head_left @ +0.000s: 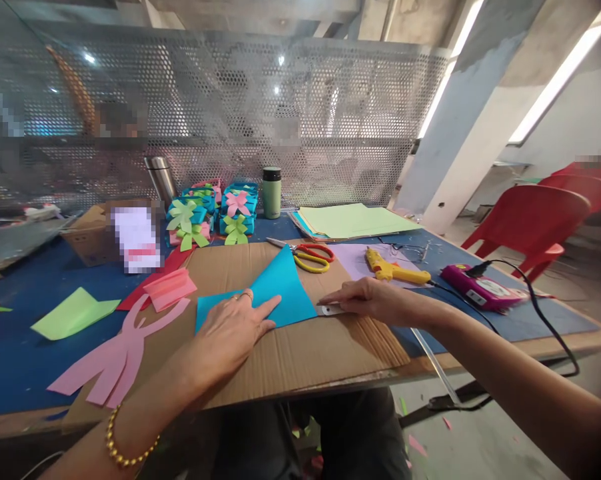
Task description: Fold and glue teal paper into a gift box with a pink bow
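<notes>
A blue sheet of paper (280, 290), with a pointed top corner, lies on a brown cardboard sheet (290, 360). My left hand (238, 323) rests on the paper with its fingers stretched out, holding nothing. At the paper's lower right corner, my right hand (368, 299) is closed on a small flat white tool (330, 309) with a hole near its end. Most of that tool is hidden under my fingers, so I cannot tell its kind. Just behind the paper lie scissors (313, 258) with red and yellow handles.
A yellow glue gun (395, 268) and a magenta power box (480, 288) with a black cord lie right. Pink cut strips (118, 363) and green paper (73, 313) are left. Behind stand papers (358, 220), a green bottle (271, 193), bow-topped blue pieces (238, 207) and a steel flask (161, 179).
</notes>
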Action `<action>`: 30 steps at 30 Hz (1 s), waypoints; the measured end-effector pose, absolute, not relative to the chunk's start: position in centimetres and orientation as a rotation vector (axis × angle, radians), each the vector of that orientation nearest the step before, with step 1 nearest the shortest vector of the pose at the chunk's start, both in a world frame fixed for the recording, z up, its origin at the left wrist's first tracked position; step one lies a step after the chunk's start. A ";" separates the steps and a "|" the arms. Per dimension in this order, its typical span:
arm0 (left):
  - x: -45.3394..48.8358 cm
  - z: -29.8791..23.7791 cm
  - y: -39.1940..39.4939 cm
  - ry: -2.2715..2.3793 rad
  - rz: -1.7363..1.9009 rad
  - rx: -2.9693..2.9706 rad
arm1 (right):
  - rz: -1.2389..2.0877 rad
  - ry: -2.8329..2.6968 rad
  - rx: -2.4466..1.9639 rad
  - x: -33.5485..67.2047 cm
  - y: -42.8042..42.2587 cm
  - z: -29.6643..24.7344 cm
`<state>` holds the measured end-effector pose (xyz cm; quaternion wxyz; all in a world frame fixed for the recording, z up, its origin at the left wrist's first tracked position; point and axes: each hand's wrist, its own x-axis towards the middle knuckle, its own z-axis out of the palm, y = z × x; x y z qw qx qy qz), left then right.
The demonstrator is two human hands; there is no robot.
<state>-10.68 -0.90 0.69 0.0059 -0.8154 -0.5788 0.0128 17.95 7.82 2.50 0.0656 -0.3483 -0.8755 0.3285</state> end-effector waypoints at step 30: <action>-13.1 0.6 1.8 -1.692 0.186 -2.774 | 0.882 -2.615 -1.022 16.4 6.8 1.9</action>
